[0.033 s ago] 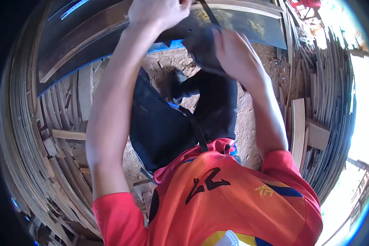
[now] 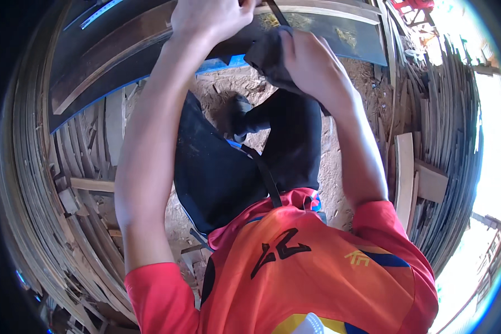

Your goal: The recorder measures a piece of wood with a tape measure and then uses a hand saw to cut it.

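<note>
At the top edge my left hand is closed, its fingertips partly cut off by the frame; what it grips, if anything, cannot be made out. My right hand is wrapped round a dark, blocky thing whose kind does not show. A narrow dark strip runs from near this thing up past the top edge, close to my left fingers. Both hands are over the near side of a long dark workbench with a blue lower edge.
Pale wooden strips lie along the bench. Stacked thin boards rise on the right, and more boards lie on the left. Below the bench, my legs and a dark shoe are over a dusty dirt floor.
My right hand and the dark blocky thing have shifted slightly up and to the left, and look less blurred. My left hand has moved very slightly left.
</note>
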`<state>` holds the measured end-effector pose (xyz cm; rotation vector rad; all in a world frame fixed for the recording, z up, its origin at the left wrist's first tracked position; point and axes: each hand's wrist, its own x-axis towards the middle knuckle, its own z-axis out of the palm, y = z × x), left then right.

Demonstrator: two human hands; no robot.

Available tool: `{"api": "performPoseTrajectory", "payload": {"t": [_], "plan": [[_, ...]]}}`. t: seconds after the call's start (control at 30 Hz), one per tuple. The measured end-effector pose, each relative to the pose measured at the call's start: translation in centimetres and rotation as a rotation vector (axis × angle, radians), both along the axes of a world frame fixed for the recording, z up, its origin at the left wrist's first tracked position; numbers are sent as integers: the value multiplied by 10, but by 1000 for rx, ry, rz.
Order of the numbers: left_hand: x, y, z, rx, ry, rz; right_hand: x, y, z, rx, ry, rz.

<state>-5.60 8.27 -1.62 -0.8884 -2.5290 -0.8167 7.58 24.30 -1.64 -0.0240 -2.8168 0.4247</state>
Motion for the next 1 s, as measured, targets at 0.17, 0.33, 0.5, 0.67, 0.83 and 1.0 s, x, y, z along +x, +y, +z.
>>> {"api": "performPoseTrajectory", "payload": {"t": [0.17, 0.33, 0.5, 0.67, 0.83, 1.0], "plan": [[0, -5, -6, -6, 44, 45, 59, -15, 14, -115, -197, -112], [5, -3, 11, -36, -102, 44, 15, 3, 13, 90, -56, 28], [7, -11, 7, -62, -78, 4, 23, -12, 5, -20, -165, -36], [-2, -5, 1, -112, -42, 13, 38, 7, -3, 29, -94, -18], [11, -12, 16, -47, -125, 6, -8, -9, 0, 159, -99, 4], [8, -7, 5, -34, 32, 58, 61, -5, 4, -38, -83, -57]]}}
